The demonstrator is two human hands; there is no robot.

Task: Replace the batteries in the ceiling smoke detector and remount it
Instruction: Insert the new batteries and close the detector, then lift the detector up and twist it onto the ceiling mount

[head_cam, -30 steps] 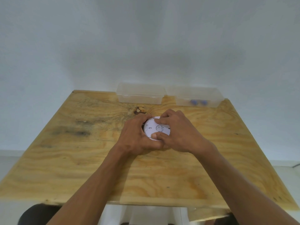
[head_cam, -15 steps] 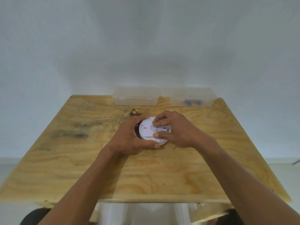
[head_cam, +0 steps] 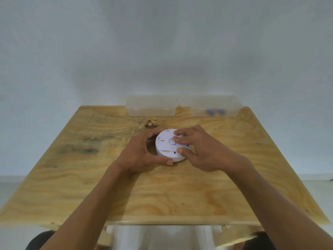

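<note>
A round white smoke detector (head_cam: 165,147) lies back side up on the wooden table (head_cam: 90,186), a little beyond its middle. My left hand (head_cam: 142,152) cups its left rim, thumb at the near edge and fingers round the far side. My right hand (head_cam: 198,150) rests over the right half, fingertips pressing on the top near the centre and thumb on the near rim. A small yellow mark and dark slots show on the uncovered near part. Whether the battery cover is on I cannot tell.
Two clear plastic boxes stand at the table's far edge against the white wall: the left box (head_cam: 151,106) looks bare inside, the right box (head_cam: 215,106) holds small blue items (head_cam: 214,112). A dark knot (head_cam: 151,124) marks the wood just beyond the detector.
The detector has been turned under my hands and more of its top now shows. My right fingers have shifted toward the centre. The camera view has tilted slightly.
</note>
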